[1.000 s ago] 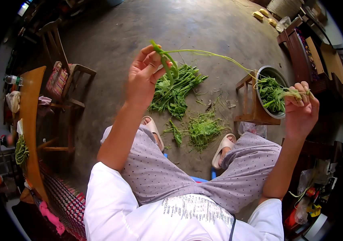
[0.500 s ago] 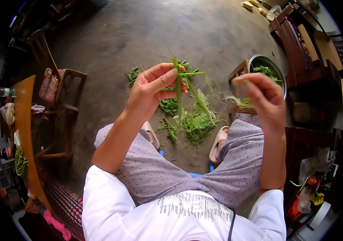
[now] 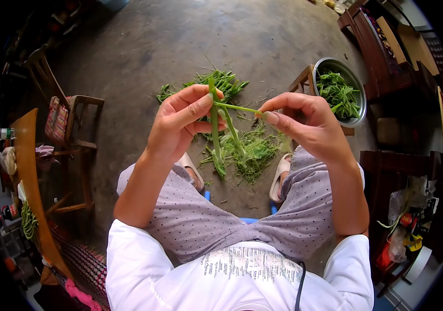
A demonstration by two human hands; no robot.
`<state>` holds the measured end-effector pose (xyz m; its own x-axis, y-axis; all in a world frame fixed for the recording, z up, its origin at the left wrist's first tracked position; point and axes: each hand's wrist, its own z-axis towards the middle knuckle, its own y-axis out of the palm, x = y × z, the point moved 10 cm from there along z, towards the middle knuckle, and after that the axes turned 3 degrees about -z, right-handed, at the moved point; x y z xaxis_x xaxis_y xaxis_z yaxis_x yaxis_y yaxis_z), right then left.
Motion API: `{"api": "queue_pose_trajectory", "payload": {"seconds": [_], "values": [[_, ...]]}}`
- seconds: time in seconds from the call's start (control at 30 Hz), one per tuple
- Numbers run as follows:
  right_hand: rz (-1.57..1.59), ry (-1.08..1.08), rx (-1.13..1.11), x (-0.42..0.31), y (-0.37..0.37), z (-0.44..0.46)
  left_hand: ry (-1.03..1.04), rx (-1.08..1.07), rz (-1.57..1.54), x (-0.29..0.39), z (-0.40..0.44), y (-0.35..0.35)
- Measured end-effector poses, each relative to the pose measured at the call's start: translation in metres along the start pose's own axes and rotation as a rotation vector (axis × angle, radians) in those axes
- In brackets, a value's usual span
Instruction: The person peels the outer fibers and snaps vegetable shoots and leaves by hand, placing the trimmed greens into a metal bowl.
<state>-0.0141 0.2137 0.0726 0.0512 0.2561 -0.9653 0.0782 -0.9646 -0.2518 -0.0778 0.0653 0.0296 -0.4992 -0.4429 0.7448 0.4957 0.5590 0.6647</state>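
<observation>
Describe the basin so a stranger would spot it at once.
On the floor, beyond the person's right hand, stands a wooden stool. On it rests a round grey basin holding leafy greens. Unlike the green heaps lying loose on the floor, it is raised and rimmed.

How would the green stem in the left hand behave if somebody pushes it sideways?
The green stem is probably fairly stiff, because it looks straight above and below the pinch of the left hand. It is likely light, since only fingers support it. The side stalk, pinched by the right hand, looks thinner, so it would probably bend more easily.
</observation>
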Motion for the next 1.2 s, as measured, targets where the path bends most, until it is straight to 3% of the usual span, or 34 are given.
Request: {"api": "queue_pose_trajectory", "payload": {"seconds": [0.17, 0.43, 0.57, 0.63, 0.73, 0.9, 0.97, 1.2], "values": [[0.085, 0.003, -0.037, 0.002, 0.0, 0.0, 0.036, 0.003, 0.077, 0.003, -0.001, 0.001], [0.103, 0.028, -0.054, -0.001, 0.009, -0.003, 0.298, -0.04, 0.486, 0.023, -0.005, 0.018], [0.096, -0.017, -0.034, -0.005, 0.014, -0.003, 0.214, -0.055, 0.452, 0.012, -0.005, 0.02], [0.061, -0.016, -0.007, -0.007, 0.017, -0.004, 0.027, -0.03, 0.255, -0.004, -0.004, 0.018], [-0.082, -0.075, 0.059, -0.015, 0.015, -0.004, -0.075, -0.013, 0.104, -0.017, -0.001, 0.01], [-0.296, -0.243, 0.198, -0.039, 0.01, -0.007, -0.064, 0.027, -0.021, -0.024, 0.001, 0.005], [-0.425, -0.342, 0.392, -0.057, -0.001, -0.016, -0.057, 0.023, -0.035, -0.024, 0.001, 0.004], [-0.48, -0.285, 0.287, -0.046, 0.009, -0.006, 0.012, 0.089, 0.12, -0.018, -0.001, 0.002]]}}
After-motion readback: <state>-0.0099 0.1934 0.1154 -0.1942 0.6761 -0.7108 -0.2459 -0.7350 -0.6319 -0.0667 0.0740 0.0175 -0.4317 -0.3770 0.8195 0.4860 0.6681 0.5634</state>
